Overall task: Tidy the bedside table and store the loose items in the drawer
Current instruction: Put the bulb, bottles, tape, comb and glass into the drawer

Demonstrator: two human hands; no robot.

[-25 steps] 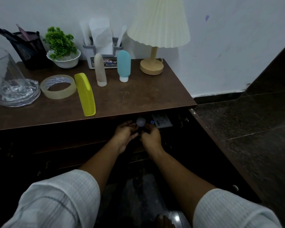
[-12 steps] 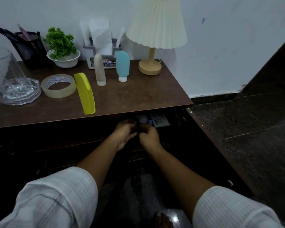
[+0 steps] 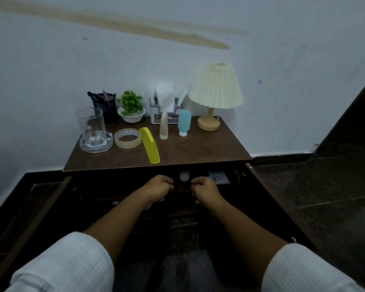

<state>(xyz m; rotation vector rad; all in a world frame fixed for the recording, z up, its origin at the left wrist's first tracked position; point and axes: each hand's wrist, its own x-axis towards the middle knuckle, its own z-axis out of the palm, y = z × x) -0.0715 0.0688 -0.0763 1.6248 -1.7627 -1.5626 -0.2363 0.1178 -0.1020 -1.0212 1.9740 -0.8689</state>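
Observation:
The brown bedside table point(image 3: 209, 152) carries a yellow comb point(image 3: 150, 144), a roll of clear tape point(image 3: 127, 138), a beige tube point(image 3: 163, 128) and a blue tube point(image 3: 184, 122). Below its front edge the dark drawer point(image 3: 261, 184) stands pulled out. Inside lie a small white round object point(image 3: 184, 176) and a printed packet point(image 3: 218, 178). My left hand point(image 3: 159, 187) and my right hand point(image 3: 205, 189) sit on either side of the round object, fingers curled over the drawer's front edge.
At the back of the table stand a pleated lamp point(image 3: 216, 91), a tissue organizer point(image 3: 164, 104), a potted plant point(image 3: 132, 106) and a black pen holder point(image 3: 104, 106). A clear glass point(image 3: 91, 123) sits in a glass dish at the left. Dark floor lies to the right.
My hands, held together around the round object before, have parted; the object now lies in the drawer. My head has pulled back and tilted up, showing more wall.

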